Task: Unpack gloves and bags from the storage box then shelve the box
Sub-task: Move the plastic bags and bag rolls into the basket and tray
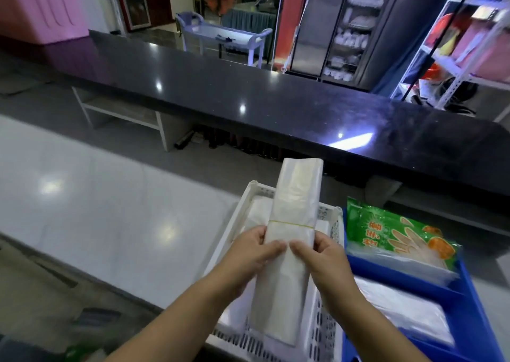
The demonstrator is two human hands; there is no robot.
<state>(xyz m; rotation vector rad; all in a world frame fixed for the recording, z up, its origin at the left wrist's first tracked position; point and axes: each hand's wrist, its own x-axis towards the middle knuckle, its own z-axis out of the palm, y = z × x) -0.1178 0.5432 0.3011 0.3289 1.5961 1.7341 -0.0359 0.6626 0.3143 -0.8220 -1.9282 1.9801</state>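
A long bundle of clear plastic bags (292,204), bound by a yellow rubber band, is held above a white slotted basket (328,325). My left hand (249,254) grips its left side and my right hand (321,259) its right side, thumbs meeting on the front. More white bag packs lie in the basket beneath. To the right stands a blue storage box (469,287) holding a green glove packet (397,234) and clear packs of plastic (405,306).
The basket and the blue box rest on a white counter (96,209). A long black counter (276,107) runs across behind it. A metal shelf rack (463,44) with goods stands at the far right, a white cart (229,41) farther back.
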